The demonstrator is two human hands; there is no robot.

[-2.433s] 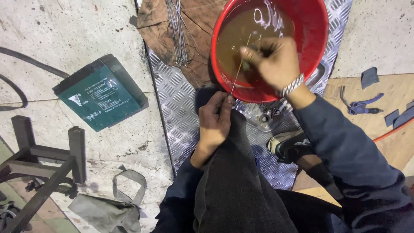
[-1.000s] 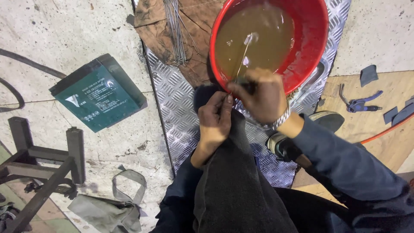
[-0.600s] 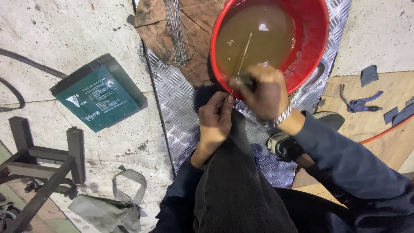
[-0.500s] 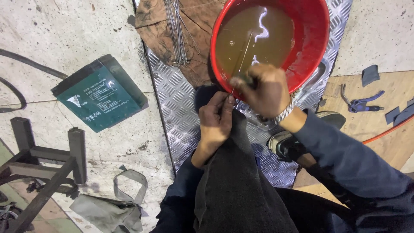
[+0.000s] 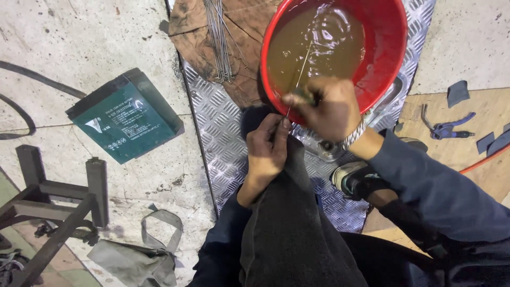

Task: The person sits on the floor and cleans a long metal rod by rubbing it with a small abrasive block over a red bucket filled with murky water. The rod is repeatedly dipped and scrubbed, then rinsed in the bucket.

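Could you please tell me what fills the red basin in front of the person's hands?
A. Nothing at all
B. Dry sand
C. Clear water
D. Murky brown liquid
D. The red basin holds murky brown liquid with glints of light on its rippled surface, and a thin wire held by the right hand dips into it.
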